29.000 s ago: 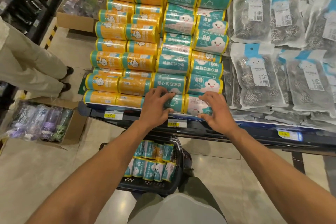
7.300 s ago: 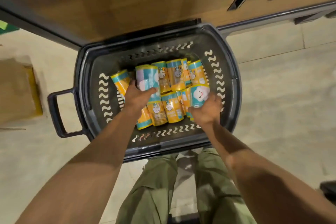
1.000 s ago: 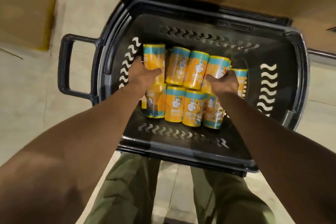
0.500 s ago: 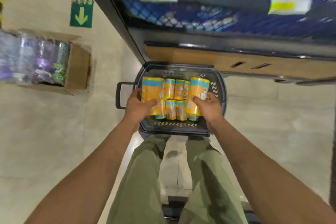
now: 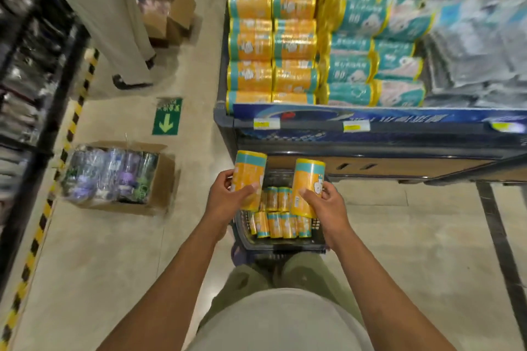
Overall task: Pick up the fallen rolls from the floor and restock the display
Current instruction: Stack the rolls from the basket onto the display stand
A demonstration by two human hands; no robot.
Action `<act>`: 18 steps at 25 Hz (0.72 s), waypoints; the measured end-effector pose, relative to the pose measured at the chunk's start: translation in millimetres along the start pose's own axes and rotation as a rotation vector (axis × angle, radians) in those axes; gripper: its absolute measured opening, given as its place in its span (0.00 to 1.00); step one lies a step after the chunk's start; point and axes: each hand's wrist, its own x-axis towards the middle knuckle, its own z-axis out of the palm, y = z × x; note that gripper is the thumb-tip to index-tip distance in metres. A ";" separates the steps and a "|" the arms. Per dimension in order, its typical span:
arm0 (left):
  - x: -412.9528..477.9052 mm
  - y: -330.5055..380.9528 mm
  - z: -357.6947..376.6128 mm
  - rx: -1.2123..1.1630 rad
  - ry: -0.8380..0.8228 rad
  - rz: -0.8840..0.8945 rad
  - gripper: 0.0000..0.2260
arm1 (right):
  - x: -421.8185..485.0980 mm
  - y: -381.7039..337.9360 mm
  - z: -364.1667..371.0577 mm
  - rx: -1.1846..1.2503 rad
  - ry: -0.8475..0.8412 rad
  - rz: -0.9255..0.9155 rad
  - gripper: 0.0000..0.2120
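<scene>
Orange rolls (image 5: pixel 249 177) (image 5: pixel 308 182) in hands (image 5: pixel 224 202) (image 5: pixel 326 206); shelf edge (image 5: pixel 399 117) near

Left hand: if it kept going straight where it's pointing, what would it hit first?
Probably the display's blue front edge, just under the stacked orange rolls; the roll in the left hand points there, though depth is unclear.

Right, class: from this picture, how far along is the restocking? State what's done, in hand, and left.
Done: the orange stack on the display stands many rows high; no loose rolls show on the floor. In hand: the left hand grips one orange roll, the right hand another roll, both above the basket. Left: more rolls lie in the basket, not yet shelved.
</scene>
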 end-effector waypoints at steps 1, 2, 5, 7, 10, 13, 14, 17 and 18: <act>-0.3 13.7 -1.4 0.001 0.009 0.023 0.25 | -3.1 -13.0 -1.4 0.007 0.003 -0.035 0.22; -1.5 26.4 -2.1 -0.009 0.015 0.040 0.24 | -5.0 -26.1 -3.6 0.021 -0.004 -0.065 0.21; -2.7 61.6 0.9 -0.020 0.043 0.100 0.22 | -0.2 -67.5 -12.6 0.042 -0.051 -0.134 0.20; 1.3 80.3 4.1 -0.025 0.066 0.142 0.21 | 8.8 -92.6 -18.8 0.043 -0.073 -0.183 0.22; 13.7 111.9 8.8 -0.015 0.111 0.219 0.21 | 26.2 -135.8 -23.4 0.004 -0.121 -0.274 0.22; 27.3 144.0 14.1 0.045 0.114 0.273 0.24 | 37.0 -177.2 -24.3 -0.052 -0.148 -0.364 0.18; 35.6 156.3 15.2 0.068 0.109 0.294 0.25 | 44.9 -192.5 -22.1 -0.091 -0.142 -0.392 0.20; 73.6 194.4 10.3 0.151 0.080 0.366 0.29 | 73.9 -241.6 -5.7 -0.160 -0.119 -0.467 0.24; 90.3 206.7 6.9 0.184 0.065 0.386 0.31 | 88.6 -254.2 2.1 -0.174 -0.107 -0.484 0.23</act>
